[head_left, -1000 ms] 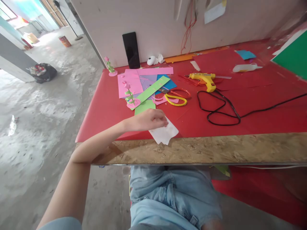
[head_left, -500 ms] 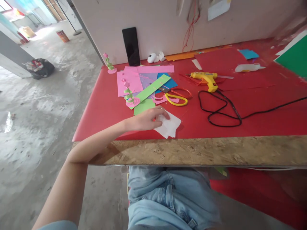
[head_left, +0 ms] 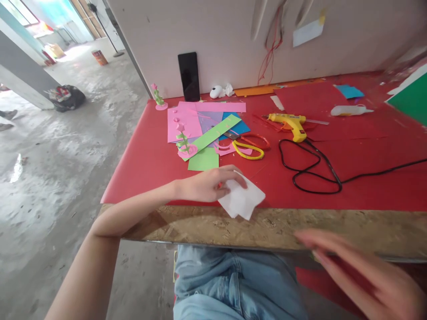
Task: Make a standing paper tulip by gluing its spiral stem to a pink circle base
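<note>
My left hand [head_left: 216, 183] rests at the table's front with its fingers curled down on a white tissue [head_left: 245, 198]. The tissue's lower corners reach past the red covering onto the bare wooden edge. Low on the right, blurred by motion, my right hand [head_left: 363, 271] hovers in front of the edge, thumb and fingers apart and nothing seen in it. Beyond my left hand lie a green paper square [head_left: 204, 160], a light green strip [head_left: 216, 133] and scissors [head_left: 248, 150] with yellow and red handles. A pink paper flower [head_left: 182, 138] stands on a round pink base beside them.
A yellow glue gun [head_left: 290, 122] lies right of the scissors, its black cord [head_left: 320, 192] looped in front. A clear bottle [head_left: 350, 110] lies farther right. A black phone [head_left: 189, 76] leans against the wall, near a second paper flower [head_left: 158, 98] and a white object [head_left: 216, 91].
My right hand has come into view at the lower right. My left hand and the tissue have shifted toward the front edge and slightly right. The view has tilted up a little.
</note>
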Motion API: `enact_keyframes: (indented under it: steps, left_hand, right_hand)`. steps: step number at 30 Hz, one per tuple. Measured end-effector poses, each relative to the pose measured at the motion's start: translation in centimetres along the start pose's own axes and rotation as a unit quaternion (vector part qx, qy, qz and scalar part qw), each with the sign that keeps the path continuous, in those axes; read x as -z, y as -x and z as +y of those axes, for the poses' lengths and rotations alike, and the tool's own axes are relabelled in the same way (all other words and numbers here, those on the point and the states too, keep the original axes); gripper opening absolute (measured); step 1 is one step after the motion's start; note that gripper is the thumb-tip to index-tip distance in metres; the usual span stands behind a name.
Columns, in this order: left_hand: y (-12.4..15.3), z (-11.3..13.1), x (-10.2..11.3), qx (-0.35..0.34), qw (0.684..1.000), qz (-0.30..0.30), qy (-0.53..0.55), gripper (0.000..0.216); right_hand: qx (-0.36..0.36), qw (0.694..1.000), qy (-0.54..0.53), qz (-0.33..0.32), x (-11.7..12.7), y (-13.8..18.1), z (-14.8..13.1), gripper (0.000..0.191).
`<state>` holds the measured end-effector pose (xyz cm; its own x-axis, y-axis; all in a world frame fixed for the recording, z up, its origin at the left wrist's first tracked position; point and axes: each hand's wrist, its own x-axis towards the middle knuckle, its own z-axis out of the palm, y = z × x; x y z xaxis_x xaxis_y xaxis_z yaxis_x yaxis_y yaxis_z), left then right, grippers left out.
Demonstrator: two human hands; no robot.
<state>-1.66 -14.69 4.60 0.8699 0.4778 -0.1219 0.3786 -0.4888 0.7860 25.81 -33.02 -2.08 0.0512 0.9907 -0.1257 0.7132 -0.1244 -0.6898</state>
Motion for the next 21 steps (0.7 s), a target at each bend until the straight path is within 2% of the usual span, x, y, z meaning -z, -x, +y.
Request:
enact_keyframes:
  steps: [3,4,6,9,11,13,15,21]
  left_hand:
    - [0.5,0.8,-0.6,-0.039,0.999,-0.012,-0.01,0.038]
    - [0.6,1.0,-0.7,-0.04,0.999,-0.011,-0.012,0.037]
    - [0.6,1.0,-1.0,-0.018,0.999,0.017,-0.02,0.033]
    - [0.4,0.1,-1.1,-0.005,0.986,0.152,-0.062,0.036]
    - [0.2,-0.8,-0.8,-0.032,0.955,0.266,-0.127,0.038]
    - [0.0,-1.5,-0.4,-0.058,0.919,0.34,-0.191,0.031]
    - [-0.1,-1.8,0.0,-0.06,0.911,0.347,-0.216,0.021]
    - [-0.6,-1.9,-0.1,-0.083,0.939,0.265,-0.202,0.014]
  right_hand:
    - [-0.007,0.997,-0.071,-0.002,0.6,-6.4,-4.6,0.055]
    - [-0.016,0.99,-0.127,-0.063,0.5,-8.2,-5.9,0.058]
    - [-0.024,0.948,-0.266,-0.174,-0.1,-11.0,-7.8,0.057]
    - [-0.075,0.885,-0.424,-0.176,-1.5,-13.6,-8.7,0.042]
    - [-0.091,0.863,-0.471,-0.162,-2.3,-14.7,-8.4,0.033]
    - [-0.103,0.843,-0.501,-0.168,-2.9,-15.6,-8.0,0.026]
    - [-0.117,0.821,-0.527,-0.187,-3.3,-16.2,-7.6,0.021]
    - [-0.129,0.768,-0.574,-0.252,-3.6,-15.8,-7.9,0.022]
